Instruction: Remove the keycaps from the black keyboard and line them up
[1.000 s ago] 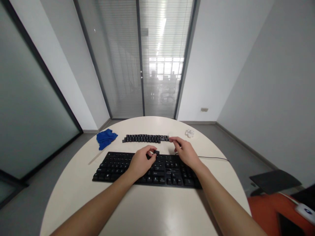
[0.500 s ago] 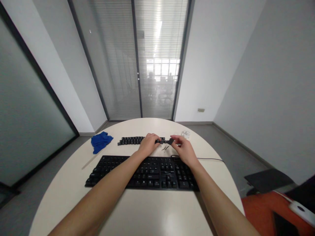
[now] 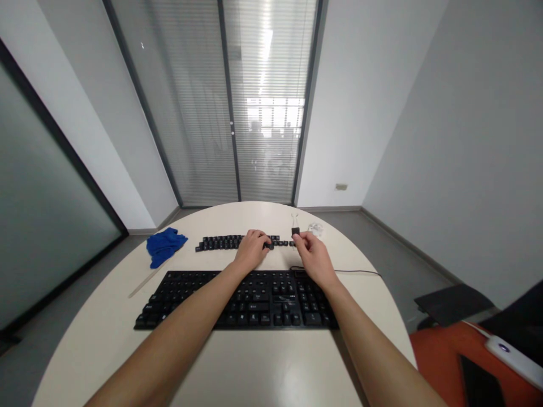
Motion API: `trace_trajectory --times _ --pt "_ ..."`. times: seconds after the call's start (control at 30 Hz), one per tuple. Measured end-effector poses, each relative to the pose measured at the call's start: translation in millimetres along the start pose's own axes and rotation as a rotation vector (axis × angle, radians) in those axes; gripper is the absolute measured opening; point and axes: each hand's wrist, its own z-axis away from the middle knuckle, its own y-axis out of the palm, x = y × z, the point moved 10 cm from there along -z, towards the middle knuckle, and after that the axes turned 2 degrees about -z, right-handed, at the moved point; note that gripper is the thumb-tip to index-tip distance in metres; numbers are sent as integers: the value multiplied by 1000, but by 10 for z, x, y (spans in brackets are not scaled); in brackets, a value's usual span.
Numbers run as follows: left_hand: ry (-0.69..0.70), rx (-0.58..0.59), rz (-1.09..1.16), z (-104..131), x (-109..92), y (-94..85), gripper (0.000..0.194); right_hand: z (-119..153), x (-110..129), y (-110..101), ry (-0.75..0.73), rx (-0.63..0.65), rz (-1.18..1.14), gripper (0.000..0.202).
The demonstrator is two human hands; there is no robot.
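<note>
My left hand [image 3: 252, 249] reaches over the row of loose black keycaps [image 3: 220, 242], its fingertips pressed together on a dark keycap near the row's right part. My right hand [image 3: 314, 254] pinches the dark handle of a small wire puller [image 3: 296, 230], whose thin wire loops point away from me. A few more keycaps [image 3: 285, 243] lie between my hands. Nearer to me, under my forearms, is the black keyboard [image 3: 258, 305], with its cable [image 3: 356, 272] running off to the right.
A blue cloth [image 3: 164, 246] and a thin pale stick [image 3: 148, 281] are at the left of the round white table [image 3: 271, 367]. Clear crumpled plastic [image 3: 316, 229] sits beyond my right hand. An orange chair [image 3: 445, 353] holding a white device stands at the right.
My right hand has turned the wire puller so its loops point upward and away, clear of the table. My left hand stays at the keycaps. The view has shifted slightly.
</note>
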Motion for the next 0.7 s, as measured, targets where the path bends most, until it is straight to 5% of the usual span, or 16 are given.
trace_trajectory --times 0.7 --pt "-10 5 -69 52 -71 -20 23 91 91 228 -53 231 -29 28"
